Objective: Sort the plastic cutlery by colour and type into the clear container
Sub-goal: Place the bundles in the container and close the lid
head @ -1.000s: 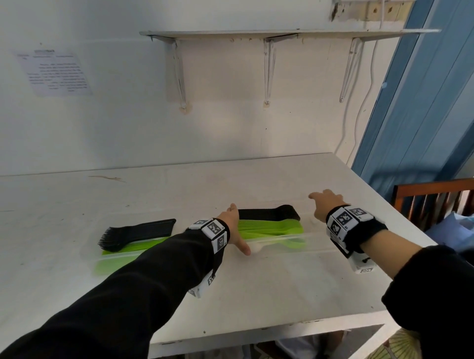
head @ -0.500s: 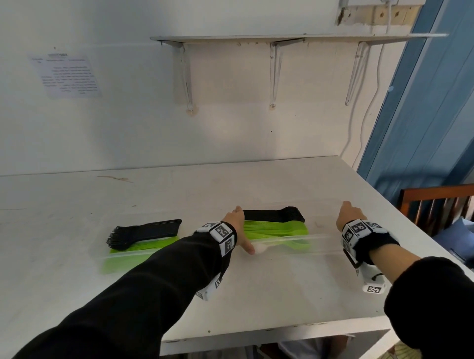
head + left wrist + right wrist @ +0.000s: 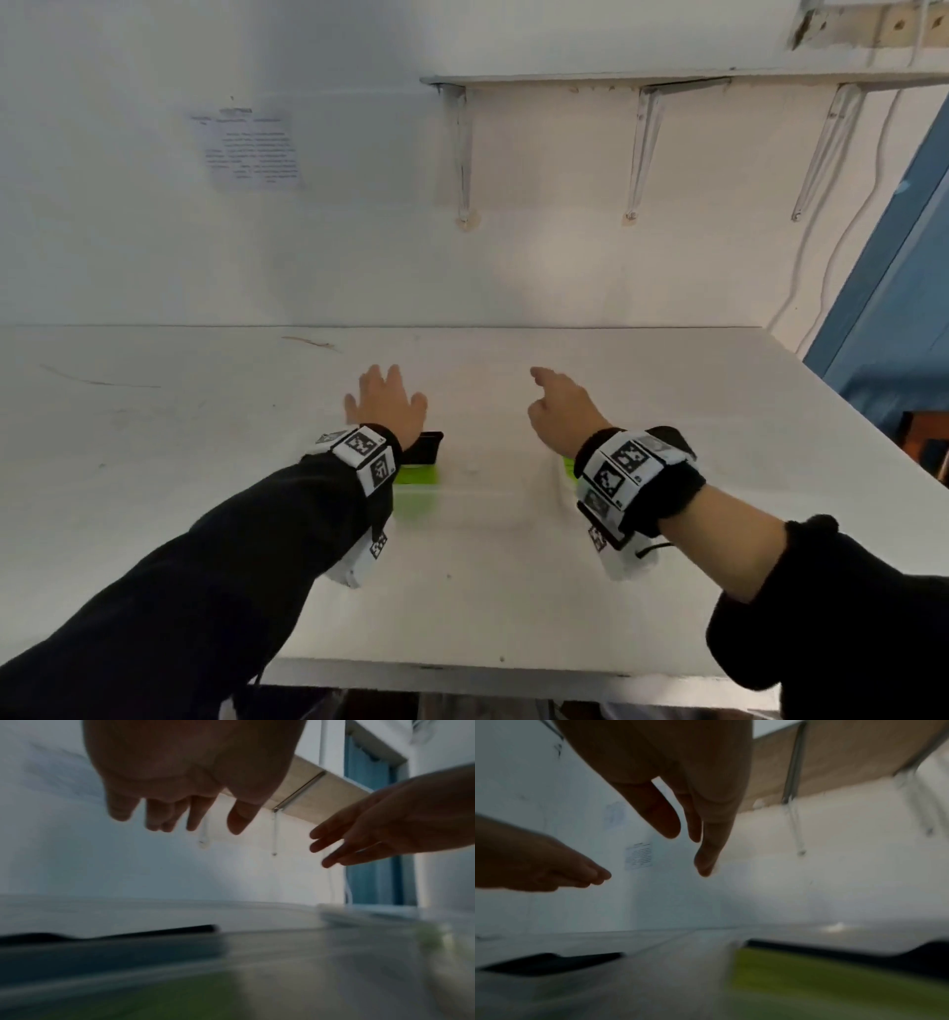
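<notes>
- Left hand (image 3: 386,406) has left the clear container (image 3: 477,496) – now raised, fingers spread, empty.
- Right hand (image 3: 560,411) has swung inward toward 12 o'clock, fingers loose, empty.
- Black cutlery (image 3: 423,447) and green cutlery (image 3: 418,475) lie inside the container on the table (image 3: 205,462) – largely hidden by the wrists.

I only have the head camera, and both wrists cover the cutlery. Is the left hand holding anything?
Observer: No. In the left wrist view the left hand has straight, spread fingers and nothing in them.
Operator: And the right hand?
Observer: The right wrist view shows the right hand empty too, with its fingers loosely extended above the table.
Operator: What lies under the right wrist?
Observer: A green cutlery stack, with a black cutlery stack directly behind it. The picture is too blurred to tell the type.
</notes>
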`<state>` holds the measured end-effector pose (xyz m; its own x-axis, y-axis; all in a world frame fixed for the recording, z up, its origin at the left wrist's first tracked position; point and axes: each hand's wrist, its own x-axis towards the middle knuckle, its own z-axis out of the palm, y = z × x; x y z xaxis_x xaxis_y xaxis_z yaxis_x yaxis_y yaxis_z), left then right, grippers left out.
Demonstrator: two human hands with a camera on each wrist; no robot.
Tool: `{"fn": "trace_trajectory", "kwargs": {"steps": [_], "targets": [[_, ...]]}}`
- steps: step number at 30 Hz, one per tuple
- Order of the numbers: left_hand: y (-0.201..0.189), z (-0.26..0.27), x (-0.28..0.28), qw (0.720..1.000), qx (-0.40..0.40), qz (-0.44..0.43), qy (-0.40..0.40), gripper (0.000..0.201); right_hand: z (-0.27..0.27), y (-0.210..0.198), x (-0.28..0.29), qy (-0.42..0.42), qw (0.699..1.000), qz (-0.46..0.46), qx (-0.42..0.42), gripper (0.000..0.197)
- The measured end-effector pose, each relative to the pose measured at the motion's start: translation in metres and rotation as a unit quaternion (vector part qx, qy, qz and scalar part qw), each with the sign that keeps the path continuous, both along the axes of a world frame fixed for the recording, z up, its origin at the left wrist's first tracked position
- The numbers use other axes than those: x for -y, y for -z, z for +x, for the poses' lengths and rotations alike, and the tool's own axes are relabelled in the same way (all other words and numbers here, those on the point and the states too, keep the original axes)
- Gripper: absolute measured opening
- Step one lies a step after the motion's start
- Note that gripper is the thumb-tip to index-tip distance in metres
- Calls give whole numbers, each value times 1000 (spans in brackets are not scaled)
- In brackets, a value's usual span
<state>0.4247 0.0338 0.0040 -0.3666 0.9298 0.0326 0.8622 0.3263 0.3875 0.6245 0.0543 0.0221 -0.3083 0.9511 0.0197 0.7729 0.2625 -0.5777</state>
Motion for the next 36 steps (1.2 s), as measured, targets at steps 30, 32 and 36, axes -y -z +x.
{"fn": "trace_trajectory", "kwargs": {"steps": [30,32,36], "targets": [[71,-136,40,953,303,-17,4,46,-65,63,-7,275,953,-110,71,46],[71,-136,41,953,303,-14,6,46,-67,62,-6,277,951,-115,76,47],[68,-139,39,959,285,-4,7,42,-71,56,-4,268,951,-122,93,47]]}}
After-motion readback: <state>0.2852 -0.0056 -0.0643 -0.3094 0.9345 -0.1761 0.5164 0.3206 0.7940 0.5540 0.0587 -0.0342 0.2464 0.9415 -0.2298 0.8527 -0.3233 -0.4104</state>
